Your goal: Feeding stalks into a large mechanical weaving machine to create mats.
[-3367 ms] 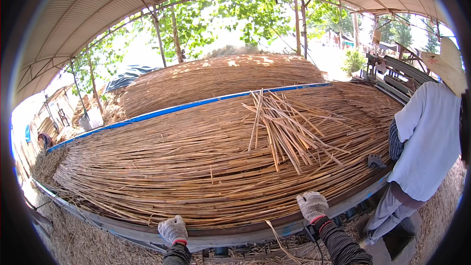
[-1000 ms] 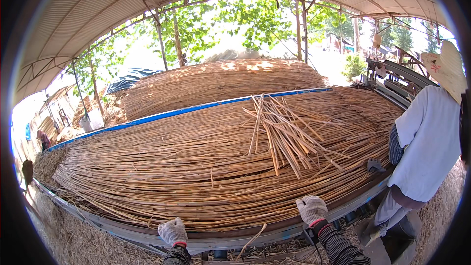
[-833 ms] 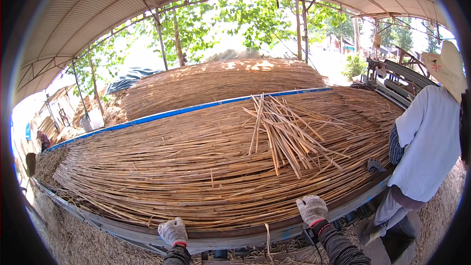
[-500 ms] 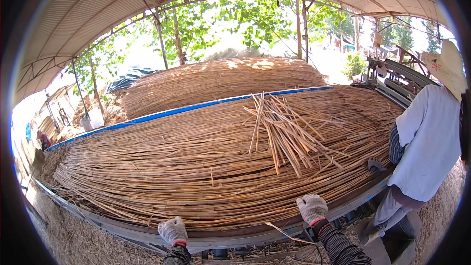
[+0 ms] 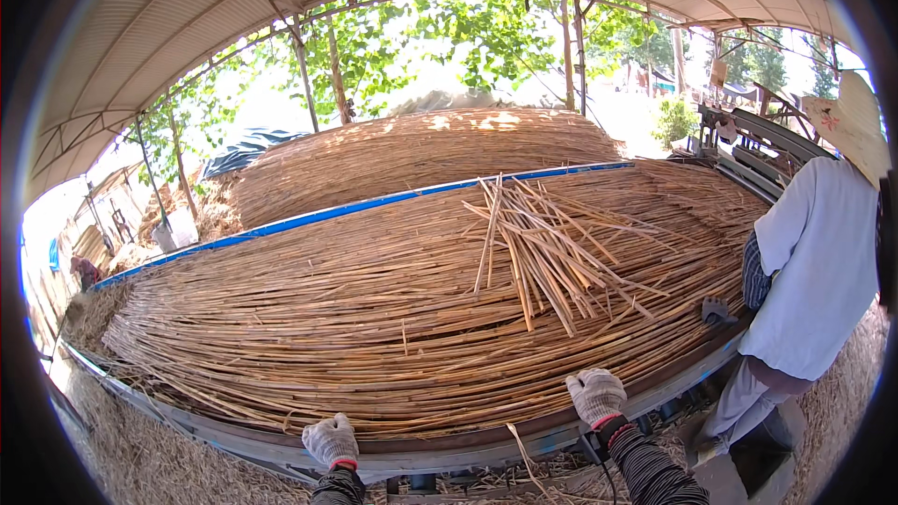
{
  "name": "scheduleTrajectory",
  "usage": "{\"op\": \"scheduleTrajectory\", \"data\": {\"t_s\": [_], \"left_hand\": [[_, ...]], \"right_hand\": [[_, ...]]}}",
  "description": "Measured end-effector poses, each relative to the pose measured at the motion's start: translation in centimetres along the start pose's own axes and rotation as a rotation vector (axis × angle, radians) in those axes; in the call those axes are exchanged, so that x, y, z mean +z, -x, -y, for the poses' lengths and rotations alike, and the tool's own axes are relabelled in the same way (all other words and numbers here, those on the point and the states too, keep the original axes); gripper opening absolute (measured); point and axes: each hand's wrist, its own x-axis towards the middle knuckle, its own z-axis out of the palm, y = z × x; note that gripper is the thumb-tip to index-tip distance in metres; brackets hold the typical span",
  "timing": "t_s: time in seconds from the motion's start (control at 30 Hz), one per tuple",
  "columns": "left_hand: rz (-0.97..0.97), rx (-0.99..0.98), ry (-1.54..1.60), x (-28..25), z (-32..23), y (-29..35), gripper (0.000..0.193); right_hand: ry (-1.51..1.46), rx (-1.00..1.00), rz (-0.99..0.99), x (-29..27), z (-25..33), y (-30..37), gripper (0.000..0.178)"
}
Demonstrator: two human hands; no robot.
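Along the lower frame, my white-knit-gloved left hand (image 5: pixel 329 440) and right hand (image 5: pixel 596 396) clasp the long grey metal rail (image 5: pixel 449 459), apparently for support, below the thin brown reed-like stalks (image 5: pixel 309 327) spread across mid-frame.

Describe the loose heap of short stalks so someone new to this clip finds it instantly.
Find the broad bed of long reeds on the near side of the blue rail. On top, right of centre, lies the loose heap of short stalks. Its pale, splayed pieces cut across the reeds beneath, which run mostly side to side.
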Motion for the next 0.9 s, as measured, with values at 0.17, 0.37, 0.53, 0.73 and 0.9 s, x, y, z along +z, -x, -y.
{"op": "scheduleTrajectory", "data": {"t_s": [0.17, 0.37, 0.53, 0.73, 0.9], "left_hand": [[0.009, -0.011, -0.003, 0.05, -0.06, -0.09, 0.045], [0.014, -0.007, -0.034, -0.14, -0.22, -0.13, 0.046], [0.022, -0.019, -0.033, -0.33, -0.35, -0.13, 0.046], [0.02, -0.016, -0.026, -0.45, -0.37, -0.07, 0.046], [0.014, -0.015, -0.008, -0.32, -0.28, -0.02, 0.045]], "right_hand": [[0.002, 0.007, 0.004, 0.14, 0.0, -0.08, 0.05], [-0.025, 0.001, 0.005, 0.19, -0.17, -0.15, 0.049], [-0.023, -0.011, -0.034, 0.28, -0.21, 0.02, 0.049], [-0.029, 0.001, 0.002, -0.04, -0.04, 0.0, 0.049], [-0.03, 0.009, -0.008, -0.01, 0.01, 0.03, 0.049]]}}
